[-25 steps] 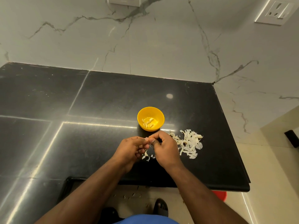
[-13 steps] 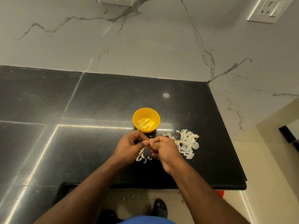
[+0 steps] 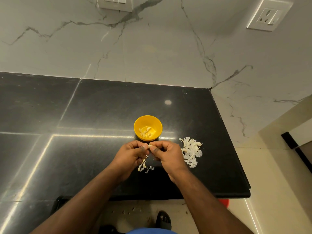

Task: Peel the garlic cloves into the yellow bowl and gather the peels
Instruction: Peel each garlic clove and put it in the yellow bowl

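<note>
We pinch one garlic clove point(image 3: 150, 146) between both sets of fingertips, the left hand point(image 3: 130, 155) and the right hand point(image 3: 166, 153) meeting knuckle to knuckle just above the counter point(image 3: 101, 115). Both hands have their fingers curled in tight around the small pale clove, thumbs pressed close to it. A thin strip of skin hangs down from under our left fingers, and a few loose peels point(image 3: 143, 167) lie on the black stone right below our hands.

Just beyond our knuckles sits the yellow bowl point(image 3: 148, 127), upright, with several peeled cloves point(image 3: 145, 132) lying in its bottom. To the right of our right hand a bigger heap of peels point(image 3: 191, 152) is spread on the counter, near the bowl but not touching it.

Behind the counter rises a marble wall with two sockets, one point(image 3: 115, 3) at the top and another point(image 3: 268, 15) at the upper right. Below the counter edge we see floor tiles and a sandal point(image 3: 163, 220).
</note>
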`<action>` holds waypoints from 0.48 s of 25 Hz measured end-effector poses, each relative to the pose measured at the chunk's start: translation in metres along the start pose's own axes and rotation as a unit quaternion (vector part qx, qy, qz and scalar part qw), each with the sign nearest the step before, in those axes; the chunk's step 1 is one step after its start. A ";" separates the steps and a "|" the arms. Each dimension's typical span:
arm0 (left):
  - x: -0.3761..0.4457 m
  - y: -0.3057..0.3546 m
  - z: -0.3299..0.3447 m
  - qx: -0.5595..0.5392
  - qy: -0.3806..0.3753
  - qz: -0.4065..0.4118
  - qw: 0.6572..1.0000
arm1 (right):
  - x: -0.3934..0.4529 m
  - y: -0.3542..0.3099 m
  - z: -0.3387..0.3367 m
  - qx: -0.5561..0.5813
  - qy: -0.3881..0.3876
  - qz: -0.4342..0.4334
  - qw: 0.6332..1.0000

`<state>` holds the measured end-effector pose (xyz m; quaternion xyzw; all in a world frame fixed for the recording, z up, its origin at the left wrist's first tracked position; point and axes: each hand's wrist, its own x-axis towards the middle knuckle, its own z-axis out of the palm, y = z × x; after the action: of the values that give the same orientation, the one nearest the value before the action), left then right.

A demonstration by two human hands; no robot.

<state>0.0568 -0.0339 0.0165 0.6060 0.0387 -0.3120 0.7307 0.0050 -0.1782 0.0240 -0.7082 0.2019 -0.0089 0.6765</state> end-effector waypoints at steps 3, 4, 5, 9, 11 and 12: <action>-0.005 0.000 0.003 -0.065 -0.037 -0.025 0.997 | -0.002 -0.002 0.003 0.064 -0.001 -0.002 0.998; -0.006 0.000 0.005 -0.074 -0.043 -0.028 0.996 | -0.004 -0.002 0.005 0.096 -0.013 0.006 0.995; -0.007 0.000 0.006 -0.080 -0.048 -0.031 0.995 | -0.005 -0.002 0.007 0.124 -0.023 0.015 0.992; -0.009 0.002 0.005 -0.067 -0.043 -0.051 0.996 | -0.007 -0.004 0.007 0.168 -0.021 0.017 0.985; -0.007 0.002 0.001 -0.026 -0.011 -0.042 0.999 | -0.009 -0.007 0.006 0.128 -0.005 -0.003 0.992; -0.006 0.002 0.000 -0.004 0.007 -0.029 1.000 | -0.009 -0.009 0.005 0.099 0.003 -0.013 0.995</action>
<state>0.0529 -0.0310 0.0214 0.6037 0.0629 -0.3288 0.7235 0.0007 -0.1703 0.0341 -0.6398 0.1932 -0.0396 0.7428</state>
